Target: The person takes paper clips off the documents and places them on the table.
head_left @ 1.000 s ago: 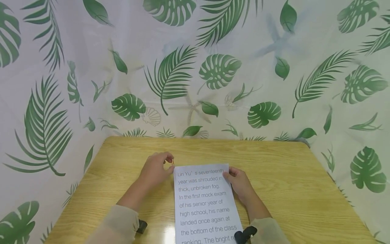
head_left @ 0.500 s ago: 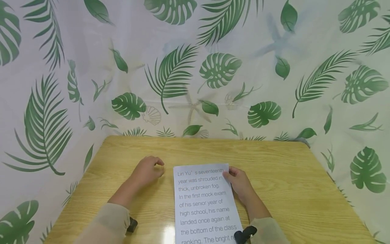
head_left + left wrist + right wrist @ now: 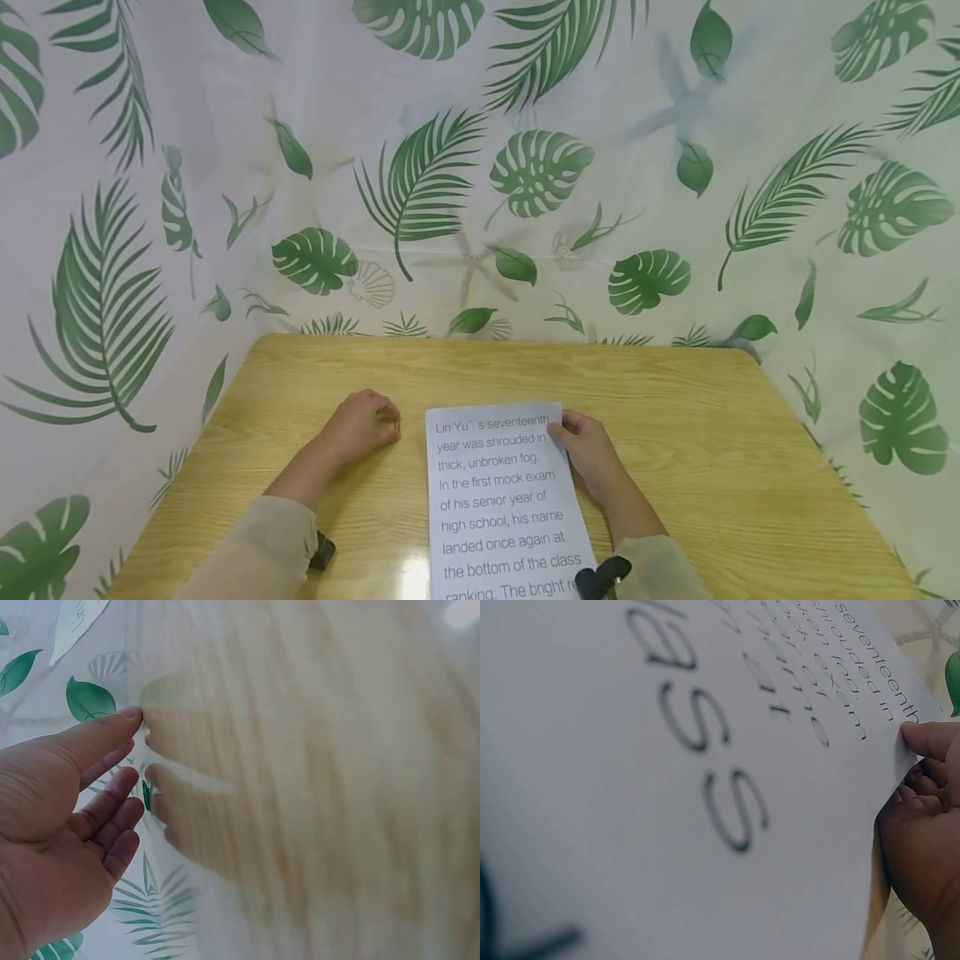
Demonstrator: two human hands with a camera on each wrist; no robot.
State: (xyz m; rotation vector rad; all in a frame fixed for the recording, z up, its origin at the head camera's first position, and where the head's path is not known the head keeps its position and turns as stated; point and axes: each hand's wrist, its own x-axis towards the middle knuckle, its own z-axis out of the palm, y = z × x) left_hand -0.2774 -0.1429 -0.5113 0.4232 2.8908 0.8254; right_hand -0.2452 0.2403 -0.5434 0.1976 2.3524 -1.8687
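Note:
A white sheet of paper (image 3: 495, 492) with large black printed text lies lengthwise on the wooden table. My right hand (image 3: 588, 450) pinches its upper right edge, thumb on top and the other fingers underneath; the right wrist view shows the thumb (image 3: 930, 739) on the print. Left of the paper and apart from it, my left hand (image 3: 360, 427) is low over the table, thumb and index finger close together. A small orange paper clip was between those fingertips in the earlier views; now the fingers hide nearly all of it. The remaining left fingers (image 3: 116, 817) are loosely bent.
The wooden table (image 3: 675, 400) extends to both sides and behind the paper. A white curtain (image 3: 465, 167) with green leaf prints encloses the back and sides. Black wrist devices (image 3: 603, 575) sit at both sleeves, one overlapping the paper's lower right in view.
My left hand has moved left from the paper's top left corner and lowered towards the table, taking the orange paper clip away. The right hand and paper stay put.

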